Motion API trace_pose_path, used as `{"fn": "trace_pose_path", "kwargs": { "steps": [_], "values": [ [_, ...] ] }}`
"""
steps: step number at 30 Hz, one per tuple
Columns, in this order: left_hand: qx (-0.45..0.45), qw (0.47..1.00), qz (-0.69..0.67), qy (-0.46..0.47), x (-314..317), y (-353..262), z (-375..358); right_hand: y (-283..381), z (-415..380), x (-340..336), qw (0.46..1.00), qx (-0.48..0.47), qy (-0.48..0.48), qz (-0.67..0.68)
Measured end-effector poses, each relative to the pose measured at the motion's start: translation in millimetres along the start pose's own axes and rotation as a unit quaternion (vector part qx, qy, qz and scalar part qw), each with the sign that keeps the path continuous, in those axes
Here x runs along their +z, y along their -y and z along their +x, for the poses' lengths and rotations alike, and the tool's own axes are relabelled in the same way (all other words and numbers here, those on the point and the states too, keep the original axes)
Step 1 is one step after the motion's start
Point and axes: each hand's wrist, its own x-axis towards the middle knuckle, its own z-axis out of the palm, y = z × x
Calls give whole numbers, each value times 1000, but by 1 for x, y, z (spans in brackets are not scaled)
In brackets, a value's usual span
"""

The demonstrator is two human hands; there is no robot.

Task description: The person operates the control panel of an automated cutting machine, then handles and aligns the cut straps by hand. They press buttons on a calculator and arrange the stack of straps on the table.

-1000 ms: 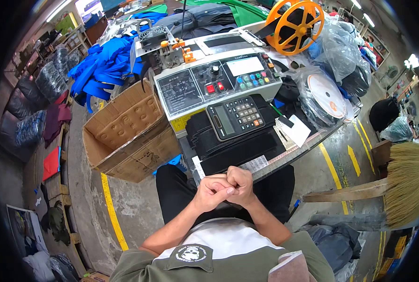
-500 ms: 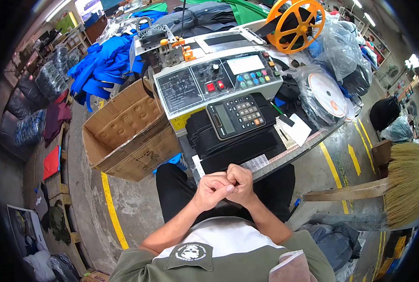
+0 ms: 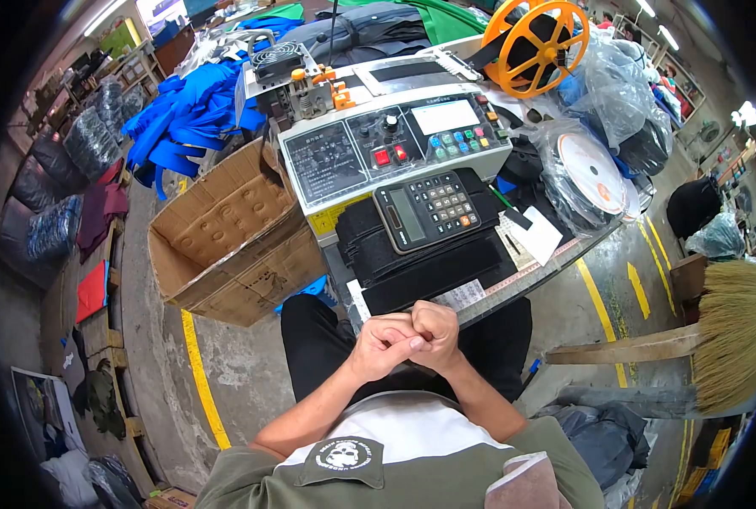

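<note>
My left hand [image 3: 384, 343] and my right hand [image 3: 435, 332] are pressed together above my lap, at the near edge of the worktable. Both are closed with the fingers curled, the knuckles touching; no object shows in either one. Just beyond them lie flat black strips [image 3: 424, 276] and a printed label [image 3: 465, 293]. A black calculator [image 3: 425, 212] rests on a stack of black strips [image 3: 365, 242], farther from my hands. Behind it stands a machine with a control panel [image 3: 395, 148], its small screen lit.
An open cardboard box [image 3: 234, 276] stands left of the table, near a heap of blue straps [image 3: 191, 119]. An orange reel [image 3: 541, 51] and a plastic-wrapped roll [image 3: 590, 170] are at the right. A broom [image 3: 730, 335] juts in at far right. White paper [image 3: 537, 236] lies on the table.
My clasped hands have dropped very slightly and stay pressed together. Nothing on the table has moved.
</note>
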Motion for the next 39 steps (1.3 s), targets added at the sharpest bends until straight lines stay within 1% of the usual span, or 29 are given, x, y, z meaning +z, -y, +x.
{"fn": "trace_pose_path", "kwargs": {
  "steps": [5,11,20,26,29,39],
  "values": [
    [-16,1000,-7,-3,0,-1,-1,1,-2,-1,1000,10,4,-7],
    [-9,1000,-11,-24,3,-2,0,0,-2,1,1000,13,-5,3],
    [-12,1000,1,-13,1,-1,-2,2,0,0,1000,12,-1,-2],
    [-16,1000,5,-15,0,-1,-3,4,1,1,1000,15,-6,-5],
    [-1,1000,2,-17,1,0,-2,3,1,1,1000,13,-5,-4],
    [-10,1000,-5,-19,2,-1,-2,1,0,1,1000,12,-3,4]
  ]
}}
